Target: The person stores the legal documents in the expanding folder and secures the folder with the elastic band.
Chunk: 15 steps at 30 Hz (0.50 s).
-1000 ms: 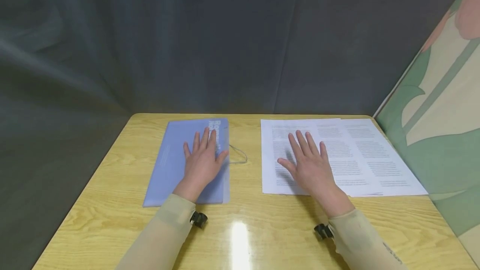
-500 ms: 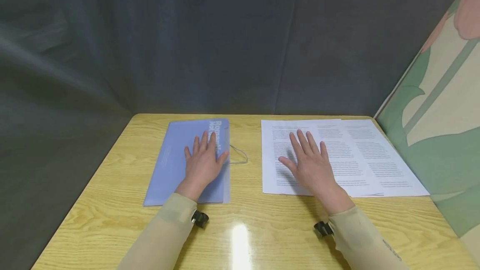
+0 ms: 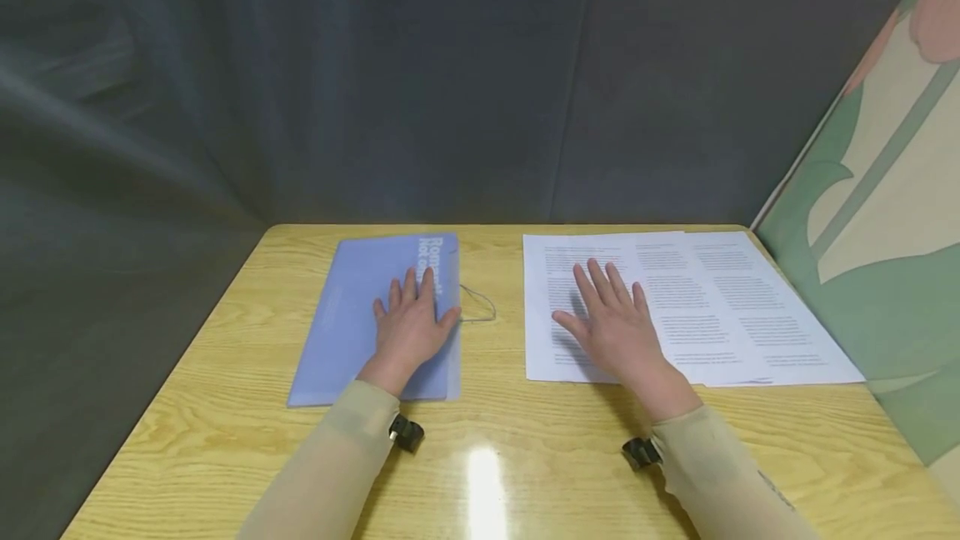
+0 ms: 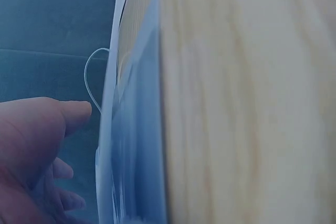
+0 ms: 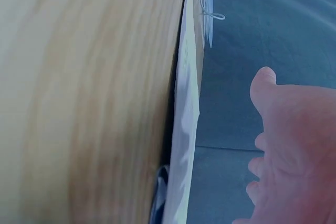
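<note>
Blue folder [image 3: 352, 298] | long axis pointing away | left grip [image 3: 408, 330] over it, right grip [image 3: 617, 332]: released

Left arm [image 3: 318, 469] and right arm [image 3: 723, 469] reach forward from lower edge of head view, angled inward, light sleeves down to the wrists. Left hand [image 3: 408, 330] raised, palm down, fingers straight, spread, thumb out inward. Right hand [image 3: 618, 330] mirrors it, fingers fanned. Hands well apart.

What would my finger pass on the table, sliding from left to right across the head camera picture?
Blue folder → thin cord loop by the folder's right edge → printed sheets.
</note>
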Tool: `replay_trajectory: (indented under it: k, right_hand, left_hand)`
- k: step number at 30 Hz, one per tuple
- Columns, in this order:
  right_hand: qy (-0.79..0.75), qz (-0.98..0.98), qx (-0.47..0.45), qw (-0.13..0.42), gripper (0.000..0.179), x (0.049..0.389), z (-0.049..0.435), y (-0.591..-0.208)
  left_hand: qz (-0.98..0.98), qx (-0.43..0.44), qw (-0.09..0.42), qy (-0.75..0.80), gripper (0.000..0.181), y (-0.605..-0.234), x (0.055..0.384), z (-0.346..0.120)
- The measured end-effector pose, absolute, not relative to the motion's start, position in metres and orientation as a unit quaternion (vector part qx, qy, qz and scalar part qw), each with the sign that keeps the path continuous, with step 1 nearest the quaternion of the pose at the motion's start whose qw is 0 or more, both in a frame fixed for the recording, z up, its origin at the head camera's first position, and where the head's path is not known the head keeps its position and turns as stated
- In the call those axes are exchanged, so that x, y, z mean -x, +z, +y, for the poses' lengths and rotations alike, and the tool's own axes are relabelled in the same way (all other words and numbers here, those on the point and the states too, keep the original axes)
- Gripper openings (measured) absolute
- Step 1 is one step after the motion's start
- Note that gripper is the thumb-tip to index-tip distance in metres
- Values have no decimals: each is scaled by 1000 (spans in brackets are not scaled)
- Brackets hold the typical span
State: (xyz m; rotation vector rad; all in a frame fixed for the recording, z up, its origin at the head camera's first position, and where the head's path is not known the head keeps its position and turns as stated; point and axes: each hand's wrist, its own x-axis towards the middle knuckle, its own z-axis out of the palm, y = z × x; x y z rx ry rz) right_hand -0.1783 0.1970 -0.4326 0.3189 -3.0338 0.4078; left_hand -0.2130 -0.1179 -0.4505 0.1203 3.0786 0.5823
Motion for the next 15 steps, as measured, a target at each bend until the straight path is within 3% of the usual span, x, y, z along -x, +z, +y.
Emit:
replay_trajectory:
  k: [15]
  right_hand:
    - [165,-979,-122,18,84,186,177,-435]
  left_hand:
    - [982,-31,17,184,93,-452,211,-122]
